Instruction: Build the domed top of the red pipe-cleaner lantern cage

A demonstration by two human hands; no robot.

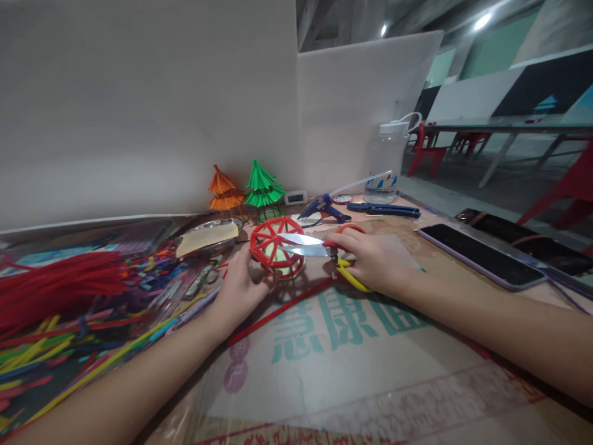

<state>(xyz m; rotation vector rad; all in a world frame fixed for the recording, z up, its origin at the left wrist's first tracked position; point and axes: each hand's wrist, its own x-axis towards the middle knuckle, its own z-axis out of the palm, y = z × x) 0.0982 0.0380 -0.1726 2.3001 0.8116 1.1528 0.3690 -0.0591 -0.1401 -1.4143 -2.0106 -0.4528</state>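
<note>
My left hand [245,281] grips the left edge of a round red wheel-like frame [278,262] with spokes, made of fuzzy stems. In my right hand [365,259] are scissors [308,244] with red and yellow handles. Their blades are parted and point left, over the spokes of the red frame. Whether they touch it is unclear. A long red stem [287,308] lies on the covered tabletop [352,383], below both hands.
Bundles of coloured stems [60,284] fill the left side. Behind the hands stand an orange tree [225,190], a green tree [262,185], a blue glue gun [324,208] and a clear bottle [383,164]. A phone [482,254] lies at right.
</note>
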